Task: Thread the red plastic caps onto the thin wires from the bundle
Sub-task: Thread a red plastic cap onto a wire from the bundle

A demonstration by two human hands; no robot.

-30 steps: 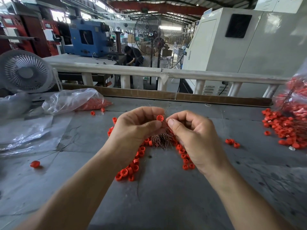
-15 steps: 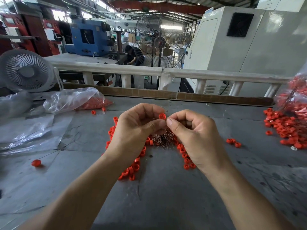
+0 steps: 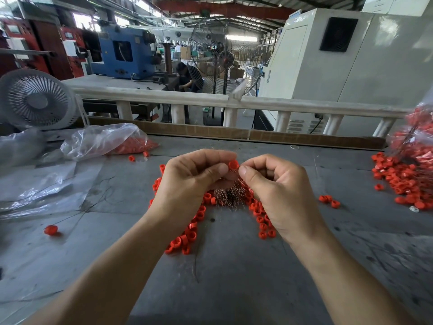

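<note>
My left hand pinches a small red cap between thumb and fingers, held above the grey table. My right hand is curled close against it, thumb and forefinger pinched at the cap's right side; a thin wire there is too fine to make out. Below and between both hands lies the bundle of thin wires, its cut ends fanned toward me. Loose red caps are scattered on the table under and around the hands.
A clear bag of red caps lies at the back left, beside flat plastic sheets. A heap of red caps on wires sits at the right edge. One capped wire lies left. A white fan stands behind.
Both hands have risen slightly with the cap and stayed pressed together; the pinch on the cap is unchanged.
</note>
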